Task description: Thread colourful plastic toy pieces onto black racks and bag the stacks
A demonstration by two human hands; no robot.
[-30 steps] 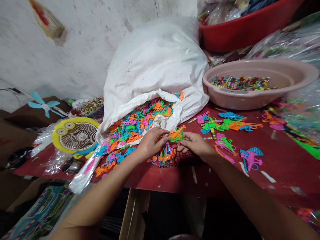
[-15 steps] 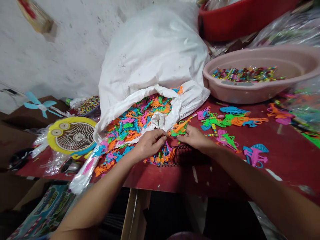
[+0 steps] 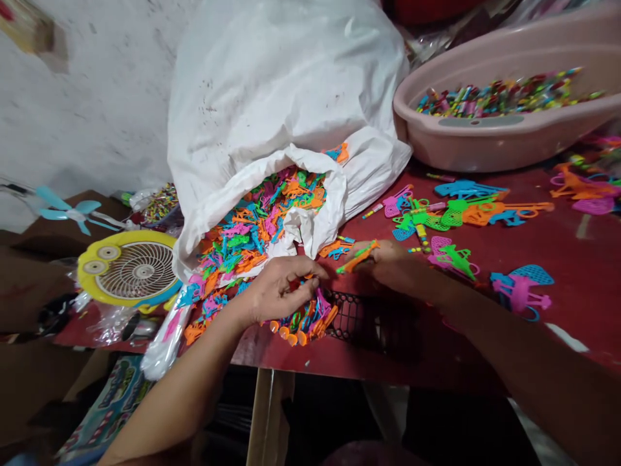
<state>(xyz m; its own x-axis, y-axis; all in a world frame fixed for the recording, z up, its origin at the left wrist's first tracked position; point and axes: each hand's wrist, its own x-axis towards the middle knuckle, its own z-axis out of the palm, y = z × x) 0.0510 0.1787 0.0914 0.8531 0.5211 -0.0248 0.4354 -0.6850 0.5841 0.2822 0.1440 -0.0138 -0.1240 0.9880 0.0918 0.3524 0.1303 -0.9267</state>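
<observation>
Rough, spotted wall (image 3: 111, 84) rises behind a red table (image 3: 495, 249), where a bulging white sack (image 3: 286, 84) lies with its mouth open and small plastic toys (image 3: 247, 239) spilling from it in orange, blue, green and pink. Just in front of the sack, the right hand (image 3: 391, 262) grips an orange and green toy (image 3: 359, 257) in its fingers, raised near a black mesh basket (image 3: 344, 314). The left hand (image 3: 284, 288) is curled, thumb and forefinger close together, over a bunch of toys with round orange ends (image 3: 294, 338) at the basket's left side; whether it holds one I cannot tell. Loose pairs of toys (image 3: 521, 291) lie to the right, below a pink basin (image 3: 485, 145) of bright little sticks (image 3: 499, 97), and a yellow fan (image 3: 87, 281) stands at far left.
</observation>
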